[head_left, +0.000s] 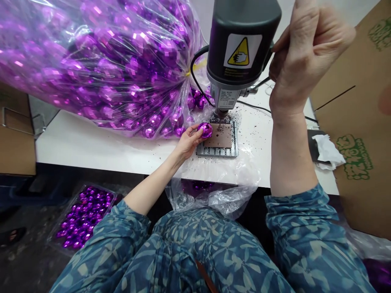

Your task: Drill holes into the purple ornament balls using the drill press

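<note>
Between the fingers of my left hand (190,141) is a shiny purple faceted ball (205,130), held at the left edge of a brown board (222,137). The board lies on the slotted metal base (217,152) of a small drill press (243,40). Above the board, the drill's chuck (220,113) points down, slightly to the right of the ball. My right hand (301,55) is raised beside the motor housing with its fingers curled round the feed lever (262,83); most of the grip is hidden by the hand.
A large clear bag of purple balls (122,73) fills the table's left back. Dark shavings dot the white table (76,142). A plastic sheet (222,199) hangs over the front edge. Below left stands a tub of balls (85,215). Cardboard boxes (360,122) rise at right, near crumpled tissue (328,150).
</note>
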`<action>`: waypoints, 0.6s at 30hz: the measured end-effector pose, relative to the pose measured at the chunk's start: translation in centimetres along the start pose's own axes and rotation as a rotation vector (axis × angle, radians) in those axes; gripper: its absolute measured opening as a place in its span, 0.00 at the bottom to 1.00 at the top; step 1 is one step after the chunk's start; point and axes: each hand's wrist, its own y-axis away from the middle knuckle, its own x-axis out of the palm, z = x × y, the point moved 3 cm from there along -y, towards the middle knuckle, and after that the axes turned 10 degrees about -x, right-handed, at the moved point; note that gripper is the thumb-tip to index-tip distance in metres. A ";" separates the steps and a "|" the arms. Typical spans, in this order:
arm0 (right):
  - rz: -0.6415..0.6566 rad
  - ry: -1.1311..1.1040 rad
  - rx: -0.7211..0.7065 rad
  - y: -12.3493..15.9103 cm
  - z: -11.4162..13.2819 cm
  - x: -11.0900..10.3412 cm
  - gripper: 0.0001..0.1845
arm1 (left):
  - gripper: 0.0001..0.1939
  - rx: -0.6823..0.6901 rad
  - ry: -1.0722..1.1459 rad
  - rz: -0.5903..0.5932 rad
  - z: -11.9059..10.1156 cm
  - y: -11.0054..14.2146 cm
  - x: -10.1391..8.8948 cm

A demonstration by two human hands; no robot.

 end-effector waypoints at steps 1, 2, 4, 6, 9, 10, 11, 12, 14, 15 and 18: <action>0.000 0.000 -0.003 0.0 0.0 0.0 0.38 | 0.19 0.017 -0.013 0.001 0.1 -0.1 0.1; -0.006 -0.007 -0.012 0.0 0.1 0.1 0.38 | 0.20 0.040 -0.032 -0.006 0.2 -0.2 0.2; -0.014 -0.034 -0.029 0.0 0.2 0.1 0.38 | 0.22 0.098 -0.081 -0.044 0.4 -0.5 0.4; -0.015 -0.057 -0.031 0.0 0.3 0.1 0.37 | 0.25 0.151 -0.124 -0.087 0.6 -0.8 0.7; -0.007 -0.036 -0.025 0.1 0.3 0.1 0.37 | 0.27 0.181 -0.160 -0.097 0.8 -1.3 1.1; -0.005 -0.032 -0.021 0.1 0.3 0.1 0.38 | 0.27 0.183 -0.171 -0.087 0.9 -1.4 1.3; -0.001 -0.036 -0.012 0.1 0.4 0.1 0.38 | 0.27 0.187 -0.183 -0.073 1.0 -1.6 1.5; -0.004 -0.051 -0.004 0.1 0.4 0.1 0.38 | 0.26 0.194 -0.196 -0.056 1.0 -1.7 1.7; -0.016 -0.093 0.011 0.0 0.6 0.1 0.37 | 0.26 0.213 -0.222 -0.029 1.2 -2.0 1.9; -0.018 -0.106 0.021 0.0 0.8 0.0 0.37 | 0.26 0.226 -0.237 -0.021 1.3 -2.3 2.0; 0.014 -0.132 0.067 -0.2 1.1 -0.1 0.36 | 0.28 0.281 -0.329 -0.004 1.7 -3.1 1.9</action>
